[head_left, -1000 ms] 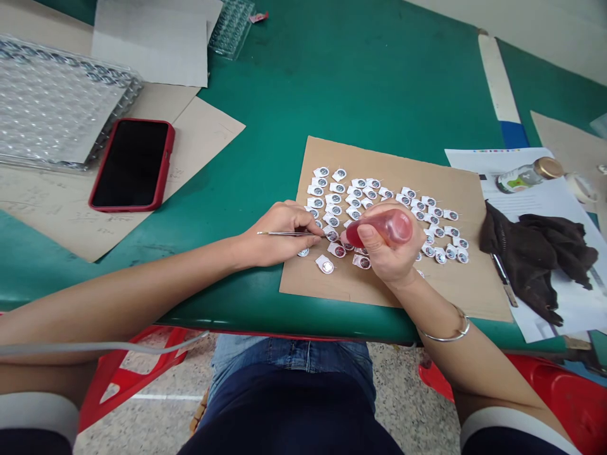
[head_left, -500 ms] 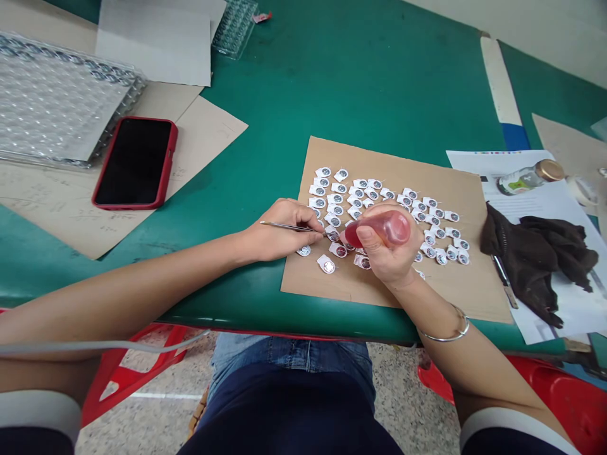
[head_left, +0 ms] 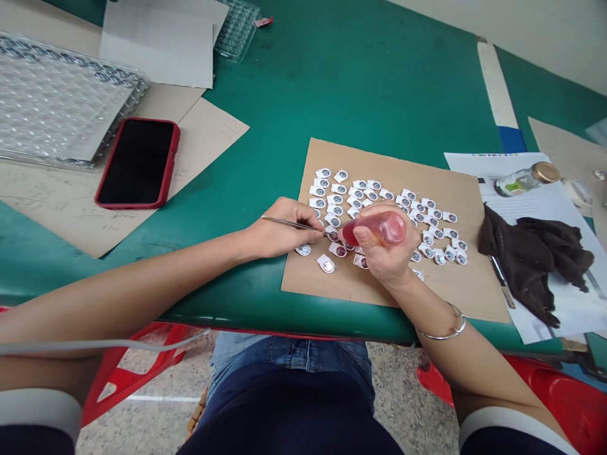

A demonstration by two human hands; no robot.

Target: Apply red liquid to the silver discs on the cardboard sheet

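Note:
Between the fingers of my left hand [head_left: 289,230] is tweezers or a similar thin metal tool [head_left: 284,222], its tip at a small white tag with a round dark emblem [head_left: 332,234]. My right hand [head_left: 389,256] is wrapped round a squeeze bottle of red liquid [head_left: 374,229], tilted so its nozzle points left at that same tag. Several more such tags [head_left: 326,263] lie in loose rows on a sheet of brown cardboard [head_left: 332,284]; a few near the nozzle look reddish. My right hand hides some of the tags behind it.
Right of the cardboard lie a dark cloth [head_left: 535,253], a knife-like tool [head_left: 502,282] and a glass jar with a gold lid [head_left: 526,179] on white paper. On the left are a phone in a red case [head_left: 137,163] and clear plastic trays [head_left: 61,101].
The bottle and my right hand have shifted slightly left, and the tag at the nozzle looks redder. My left hand stays almost still with its tool.

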